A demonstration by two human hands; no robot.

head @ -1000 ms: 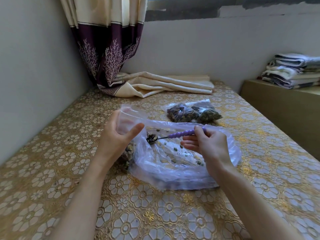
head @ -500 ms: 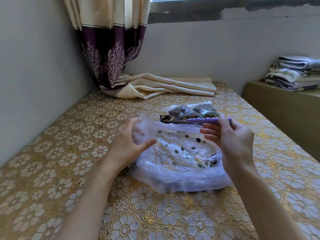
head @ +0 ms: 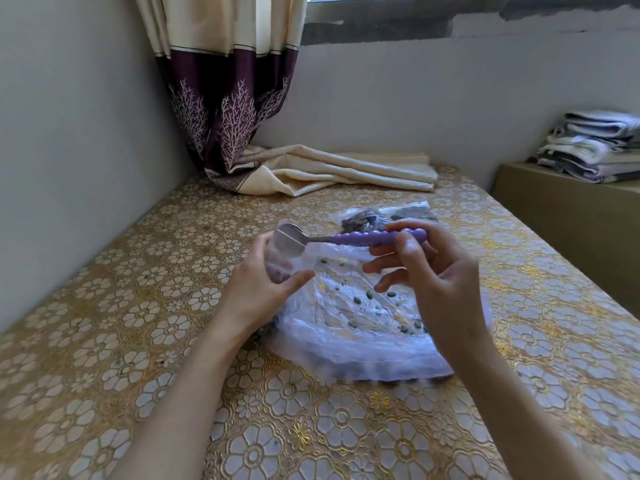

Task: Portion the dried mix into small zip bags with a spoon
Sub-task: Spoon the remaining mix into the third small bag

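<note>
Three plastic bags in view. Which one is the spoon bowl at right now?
The small zip bag held up in the left hand: the spoon bowl sits at its mouth. The large bag lies flat on the table; the filled bags lie behind.

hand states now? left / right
Left hand: holding the small zip bag.
Right hand: holding the spoon by its purple handle.

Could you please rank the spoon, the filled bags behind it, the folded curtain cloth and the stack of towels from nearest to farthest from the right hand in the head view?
From the right hand:
1. Spoon, pinched by that hand.
2. Filled bags, just behind the hand.
3. Folded curtain cloth, at the table's far end.
4. Stack of towels, off the table, far right.
</note>
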